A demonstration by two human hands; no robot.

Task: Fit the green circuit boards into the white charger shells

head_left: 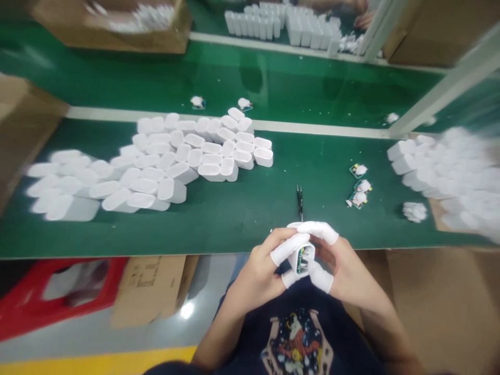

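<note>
Between both hands, close to my body at the table's front edge, is a white plastic housing (pixel 309 256) with a green circuit board (pixel 299 260) showing inside its open end. My left hand (pixel 269 260) grips it from the left, white finger covers on the thumb and fingers. From the right, my right hand (pixel 332 255) closes around the same housing, also with white finger covers. Just beyond the hands lies a pair of black tweezers (pixel 300 202) on the green table. Small circuit boards with white blobs (pixel 360 199) lie to the right of the tweezers.
Many white housings (pixel 187 151) stand grouped on the left of the table (pixel 234 224). More white housings (pixel 453 166) are piled at the right, beside a white crumpled clump (pixel 414 212). A cardboard box (pixel 117 26) stands at the back left. A white post (pixel 441 78) rises at right.
</note>
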